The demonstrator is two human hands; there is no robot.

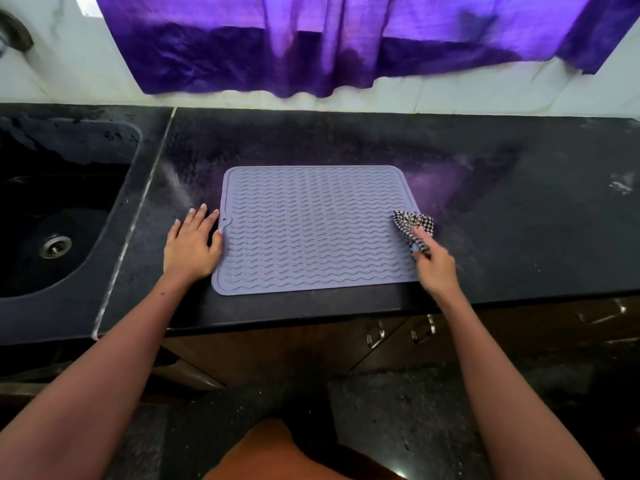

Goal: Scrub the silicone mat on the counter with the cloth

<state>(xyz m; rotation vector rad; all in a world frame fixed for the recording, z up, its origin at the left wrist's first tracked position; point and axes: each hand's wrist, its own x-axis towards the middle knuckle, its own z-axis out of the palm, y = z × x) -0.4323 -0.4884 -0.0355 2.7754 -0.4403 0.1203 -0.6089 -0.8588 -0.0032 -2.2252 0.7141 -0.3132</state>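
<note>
Dark surface (346, 140): right hand (437, 268) fingers pinch cloth (412, 225) at mat (311, 230) 3 o'clock edge; mat stretches toward 9; left hand (192, 244) flat, fingers apart.

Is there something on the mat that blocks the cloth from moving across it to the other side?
Nothing visible does. The mat is bare between the cloth in the right hand at its right edge and the left hand, which rests flat on the counter at its left edge.

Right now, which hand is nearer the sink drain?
Left. The left hand rests flat on the counter at the mat's left edge, beside the sink. The right hand grips the checkered cloth at the mat's right edge.
</note>
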